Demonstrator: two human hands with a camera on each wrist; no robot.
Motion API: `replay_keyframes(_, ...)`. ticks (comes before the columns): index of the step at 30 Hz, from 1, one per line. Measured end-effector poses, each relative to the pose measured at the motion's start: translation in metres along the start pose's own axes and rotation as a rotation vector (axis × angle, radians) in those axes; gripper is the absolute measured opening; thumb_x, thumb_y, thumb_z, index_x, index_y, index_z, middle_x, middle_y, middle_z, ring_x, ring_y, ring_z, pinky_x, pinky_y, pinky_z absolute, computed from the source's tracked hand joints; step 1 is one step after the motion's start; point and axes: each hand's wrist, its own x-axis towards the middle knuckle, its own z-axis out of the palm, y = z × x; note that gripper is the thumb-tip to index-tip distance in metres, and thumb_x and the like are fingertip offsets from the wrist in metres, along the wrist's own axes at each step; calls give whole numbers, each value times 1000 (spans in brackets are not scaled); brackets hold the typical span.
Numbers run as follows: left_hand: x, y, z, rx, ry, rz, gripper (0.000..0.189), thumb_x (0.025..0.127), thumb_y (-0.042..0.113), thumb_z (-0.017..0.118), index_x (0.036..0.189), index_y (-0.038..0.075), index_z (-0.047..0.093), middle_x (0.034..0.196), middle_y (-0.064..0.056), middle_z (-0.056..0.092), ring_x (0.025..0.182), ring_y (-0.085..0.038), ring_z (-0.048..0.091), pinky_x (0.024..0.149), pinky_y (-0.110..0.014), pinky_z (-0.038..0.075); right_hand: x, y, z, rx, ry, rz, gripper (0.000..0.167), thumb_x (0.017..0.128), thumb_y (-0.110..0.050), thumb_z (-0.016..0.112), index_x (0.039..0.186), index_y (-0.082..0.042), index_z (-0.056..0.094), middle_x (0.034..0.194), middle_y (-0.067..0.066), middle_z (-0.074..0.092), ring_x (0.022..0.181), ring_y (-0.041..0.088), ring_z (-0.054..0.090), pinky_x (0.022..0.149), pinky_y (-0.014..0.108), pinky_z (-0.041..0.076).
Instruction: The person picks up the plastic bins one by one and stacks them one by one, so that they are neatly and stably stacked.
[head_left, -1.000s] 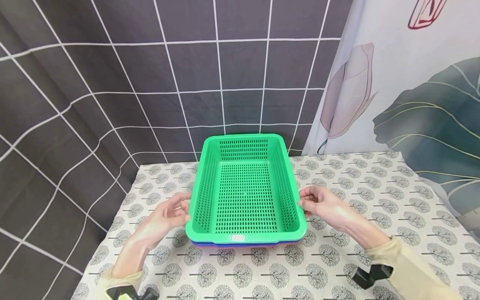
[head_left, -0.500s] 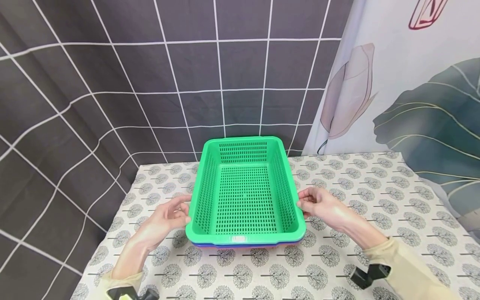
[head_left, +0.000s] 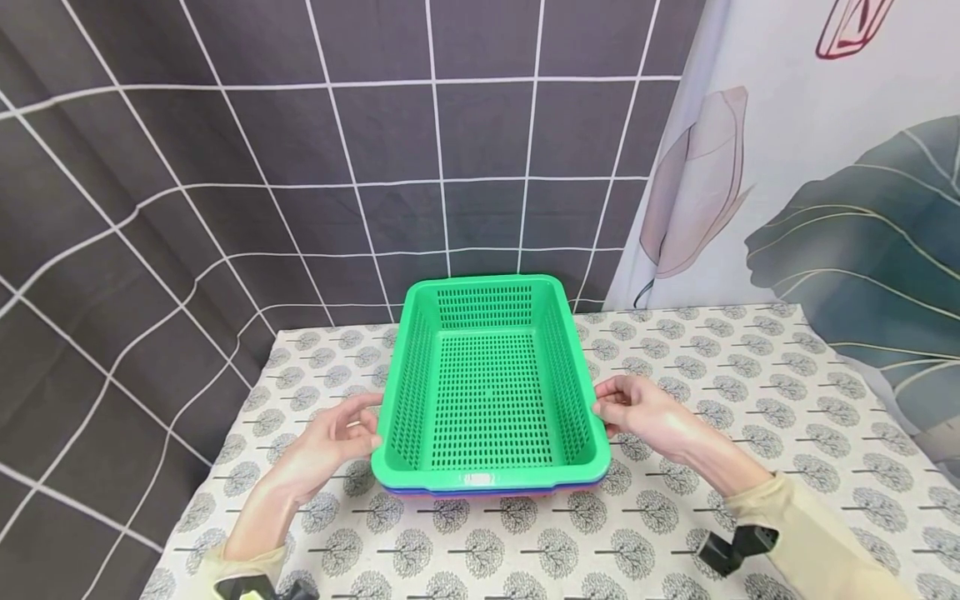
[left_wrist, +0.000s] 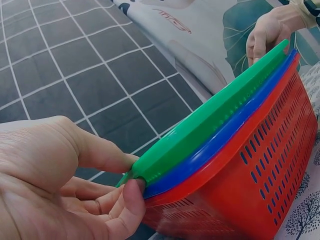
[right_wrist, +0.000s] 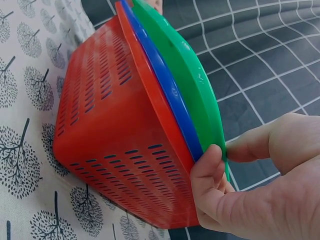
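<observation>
A green perforated plastic basket (head_left: 491,400) is nested on top of a blue basket (left_wrist: 220,145) and a red basket (left_wrist: 290,130); from the head view only thin blue and red edges show under its front rim. My left hand (head_left: 337,437) pinches the green rim on the left side, thumb above and fingertips under it, as the left wrist view shows. On the opposite side my right hand (head_left: 637,408) pinches the green rim between thumb and curled fingers. In the right wrist view its fingertips lie close beside the blue rim. The green basket holds nothing.
The stack stands on a table covered with a white tree-print cloth (head_left: 750,467). Close behind and to the left hangs a dark grid-pattern curtain (head_left: 480,133). A pale curtain with leaf prints (head_left: 847,250) hangs at the right.
The green basket's far rim has dropped slightly in the head view. Both hands keep their hold, and the right hand has shifted very slightly left with the rim.
</observation>
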Motion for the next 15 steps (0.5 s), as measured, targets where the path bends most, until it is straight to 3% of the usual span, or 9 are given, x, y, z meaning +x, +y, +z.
replay_keyframes(6, 0, 0, 0, 60, 17, -20, 67, 89, 0, 65, 148, -9, 35, 100, -19, 58, 86, -23, 64, 89, -38, 52, 0, -1, 0, -9, 7, 3, 30, 95, 4, 55, 119, 21, 45, 103, 21, 58, 83, 26, 63, 77, 33, 57)
replay_keyframes(15, 0, -1, 0, 69, 20, -38, 66, 89, 0, 65, 147, -11, 35, 98, -19, 59, 88, -24, 62, 86, -37, 53, 1, -1, 0, -28, 15, 18, 30, 94, 3, 57, 118, 19, 46, 102, 19, 57, 82, 25, 60, 74, 32, 56)
